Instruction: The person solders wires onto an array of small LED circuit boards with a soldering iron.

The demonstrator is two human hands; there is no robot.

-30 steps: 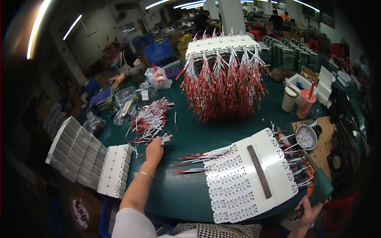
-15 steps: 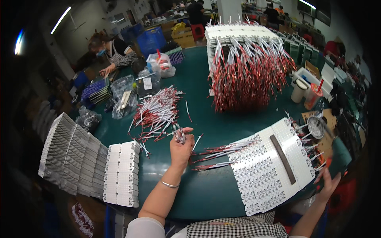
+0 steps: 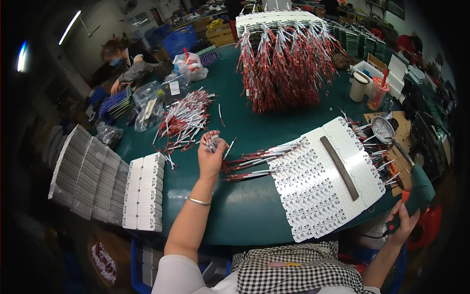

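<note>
My left hand [image 3: 211, 149] is closed around a few short white-and-red wires [image 3: 214, 142] above the green table, just left of a sheet of white circuit boards [image 3: 313, 196]. Wires stick out from that sheet's left and right edges, and a dark flat bar [image 3: 339, 166] lies across it. At the right, my right hand [image 3: 402, 223] is wrapped round the grip of a green gun-shaped tool [image 3: 420, 188] with an orange trigger. The tool's metal barrel points up and left toward a round metal dish [image 3: 383, 130]. Beyond my left hand lies a loose pile of wires [image 3: 183, 117].
Stacked white boards [image 3: 88, 171] stand at the left, beside a shorter stack [image 3: 143, 191]. A tall pile of wired boards [image 3: 284, 19] fills the far middle. A cup [image 3: 378, 93] and canister [image 3: 360, 85] stand back right. Another person [image 3: 129, 63] works at far left.
The view has shifted, so the table's things sit higher and further left. My right fingers have closed round the tool's grip. The left hand stays near the wires at the sheet's left edge.
</note>
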